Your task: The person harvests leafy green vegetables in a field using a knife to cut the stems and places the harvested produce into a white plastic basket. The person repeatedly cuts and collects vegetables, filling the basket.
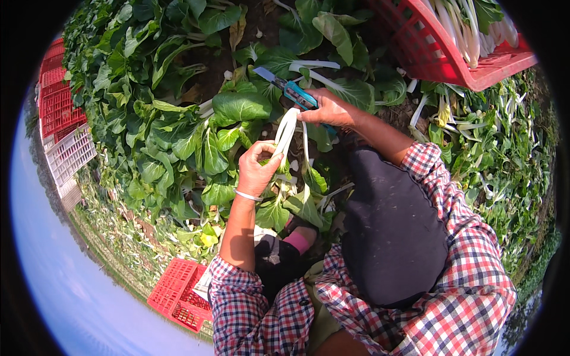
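My left hand, with a bangle at its wrist, pinches the white stalks of a small bok choy. The root end of the bok choy points up, and its leaves hang below my fingers. In my right hand is a teal utility knife, its blade extended to the upper left, away from the stalks. My right thumb meets the bok choy near its root end. One thin stalk dangles apart beside it. Cut leaves lie on the ground below my hands.
Dense leafy bok choy grows ahead and left. A red plastic crate at upper right holds harvested white-stalked bok choy. More red crates and a white crate stand at the left. Trimmed leaves litter the right.
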A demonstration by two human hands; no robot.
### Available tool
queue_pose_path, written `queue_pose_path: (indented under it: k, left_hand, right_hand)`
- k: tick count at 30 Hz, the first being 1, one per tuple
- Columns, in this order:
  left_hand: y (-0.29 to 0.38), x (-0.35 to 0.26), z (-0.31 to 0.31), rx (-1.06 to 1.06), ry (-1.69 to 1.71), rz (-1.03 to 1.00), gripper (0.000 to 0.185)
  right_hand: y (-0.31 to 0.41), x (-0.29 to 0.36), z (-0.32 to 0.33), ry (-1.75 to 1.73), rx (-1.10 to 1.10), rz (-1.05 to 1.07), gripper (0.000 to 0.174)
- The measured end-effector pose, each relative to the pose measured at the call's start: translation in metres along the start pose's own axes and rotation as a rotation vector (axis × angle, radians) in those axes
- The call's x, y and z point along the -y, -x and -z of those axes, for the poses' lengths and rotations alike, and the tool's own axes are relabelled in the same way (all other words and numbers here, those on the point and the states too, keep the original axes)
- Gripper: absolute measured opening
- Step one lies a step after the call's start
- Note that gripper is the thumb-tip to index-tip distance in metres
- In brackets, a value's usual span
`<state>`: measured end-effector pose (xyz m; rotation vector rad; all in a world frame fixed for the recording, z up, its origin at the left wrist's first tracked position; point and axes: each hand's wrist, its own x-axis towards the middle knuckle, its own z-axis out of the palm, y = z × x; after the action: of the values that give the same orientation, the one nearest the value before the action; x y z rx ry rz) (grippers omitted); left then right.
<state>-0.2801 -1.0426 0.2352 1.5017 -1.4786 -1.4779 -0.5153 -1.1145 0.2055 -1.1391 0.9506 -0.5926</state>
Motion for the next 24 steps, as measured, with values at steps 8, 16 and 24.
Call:
queue_pose_path:
  k: [8, 16, 24]
  left_hand:
    - [-0.003, 0.009, 0.022, 0.088, 0.486, 0.240, 0.012]
    - [-0.001, 0.014, 0.027, 0.222, 1.019, 0.262, 0.021]
    - [-0.008, 0.006, -0.001, 0.332, 0.998, 0.260, 0.051]
  right_hand:
    - [-0.002, -0.003, 0.021, 0.035, 0.095, 0.017, 0.033]
    - [-0.002, 0.017, 0.019, 0.053, -0.096, 0.063, 0.043]
    - [-0.009, 0.014, -0.011, -0.431, 0.044, -0.015, 0.040]
